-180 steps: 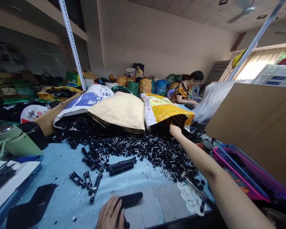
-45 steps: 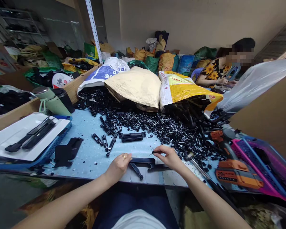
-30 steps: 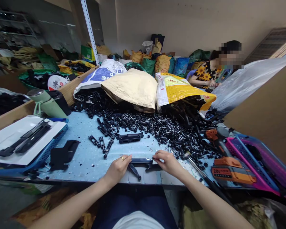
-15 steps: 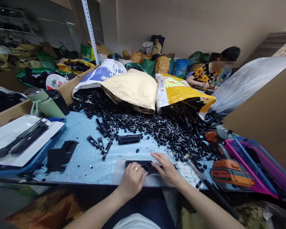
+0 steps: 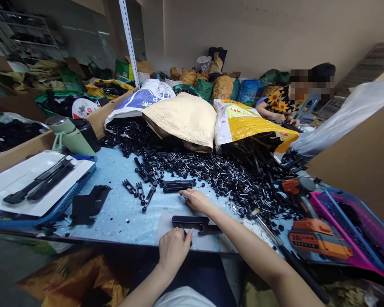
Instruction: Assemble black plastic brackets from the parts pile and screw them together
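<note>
My left hand (image 5: 174, 248) is closed at the table's front edge, with a dark piece of a black plastic part showing between thumb and forefinger. Just above it, a long black plastic bracket (image 5: 190, 221) lies on a clear sheet (image 5: 163, 221), its right end passing under my right forearm. My right hand (image 5: 196, 201) reaches over the bracket with fingertips pinched together near the tabletop. What lies in that pinch is too small and covered to name. Directly behind the fingertips rests a black folded arm assembly (image 5: 178, 186).
Black-headed screws (image 5: 224, 177) are heaped behind my hands, below a beige sack (image 5: 182, 117) and a yellow sack (image 5: 252, 121). At right are a hammer (image 5: 272, 236), a cordless drill (image 5: 316, 238) and a pink basket (image 5: 342, 232). Black links (image 5: 141, 192) lie left; another person (image 5: 278, 104) sits behind.
My right hand has left the right end of the bracket and moved forward and left, its fingers now pinched over where a loose screw lay. My left hand stays by the bracket. The view has shifted slightly.
</note>
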Demonstrator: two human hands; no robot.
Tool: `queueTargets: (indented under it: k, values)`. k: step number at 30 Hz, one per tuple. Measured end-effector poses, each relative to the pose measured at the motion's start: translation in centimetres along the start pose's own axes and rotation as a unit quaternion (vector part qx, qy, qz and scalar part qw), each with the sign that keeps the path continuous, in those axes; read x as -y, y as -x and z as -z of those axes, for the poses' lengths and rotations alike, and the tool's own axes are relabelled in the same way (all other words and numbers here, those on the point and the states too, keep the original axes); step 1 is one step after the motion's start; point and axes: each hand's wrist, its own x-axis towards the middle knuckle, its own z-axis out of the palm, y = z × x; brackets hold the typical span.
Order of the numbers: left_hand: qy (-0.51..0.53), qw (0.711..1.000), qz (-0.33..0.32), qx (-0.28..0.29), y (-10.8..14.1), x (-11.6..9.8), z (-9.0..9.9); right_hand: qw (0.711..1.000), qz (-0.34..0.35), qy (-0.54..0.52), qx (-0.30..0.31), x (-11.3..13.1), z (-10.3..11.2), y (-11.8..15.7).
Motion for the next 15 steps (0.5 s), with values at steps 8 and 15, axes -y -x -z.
queueTargets:
  k: [8,15]
  values:
    - [0.007,1.0,0.021,0.016,0.1,0.2,0.0,0.997,-0.074,0.007,-0.024,2.6,-0.3,-2.5]
    - [0.014,1.0,0.021,0.009,0.2,0.5,0.1,0.985,-0.043,-0.127,-0.106,3.1,0.5,-0.6]
